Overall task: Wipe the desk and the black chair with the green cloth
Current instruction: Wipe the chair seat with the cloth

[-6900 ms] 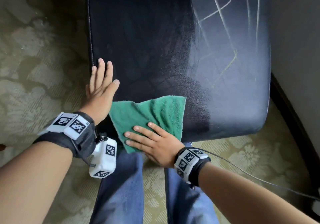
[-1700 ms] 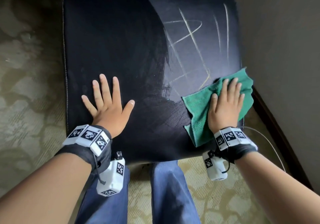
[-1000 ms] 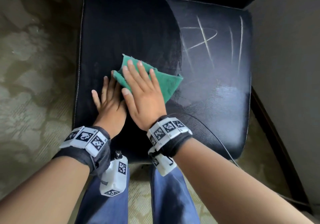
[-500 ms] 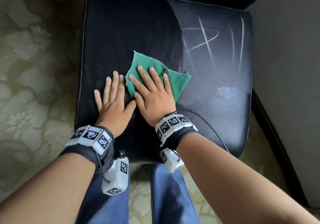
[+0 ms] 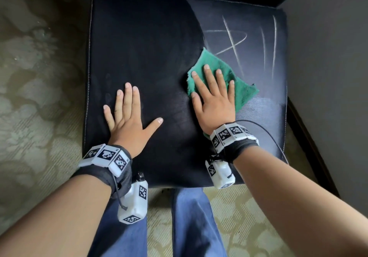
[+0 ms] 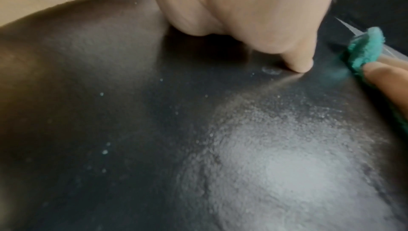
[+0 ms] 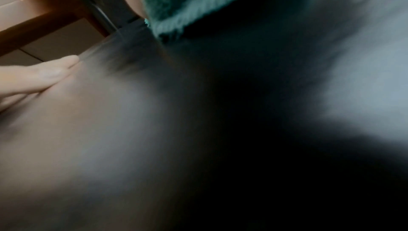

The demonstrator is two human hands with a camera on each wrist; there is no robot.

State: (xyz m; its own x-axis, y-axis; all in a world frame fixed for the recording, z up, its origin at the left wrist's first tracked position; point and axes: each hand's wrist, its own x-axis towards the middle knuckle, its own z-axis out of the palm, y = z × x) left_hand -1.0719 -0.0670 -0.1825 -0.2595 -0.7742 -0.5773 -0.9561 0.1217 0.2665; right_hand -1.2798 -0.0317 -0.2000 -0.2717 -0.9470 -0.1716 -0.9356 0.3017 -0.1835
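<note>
R hand lies flat on the green cloth, fingers straight and a bit spread, palm pressing down, nothing curled round the fabric. The cloth sits on the black chair seat, R of ctr, crumpled into a rough diamond; 1 corner pokes out beyond the fingertips, another to the R of the hand. It's at the edge between the darker L part of the seat and the hazier, greyer R part, where pale streaks cross the surface (2 of them run nearly straight toward the back edge).

L hand is flat on the bare seat, front L, 4 fingers straight and close together, thumb splayed toward the R hand; it holds nothing. Bare seat lies between the 2 hands.

L wrist view: thumb tip touching the seat, fine pale specks on the surface, cloth edge and a R-hand finger at far R. R wrist view is v. blurred; only the cloth's fuzzy edge at top and L-hand fingers at the L can be made out.

Both wrists carry bands w/ black-and-white marker tiles; a thin cable loops from the R one over the seat. Blue jeans and patterned carpet below.
</note>
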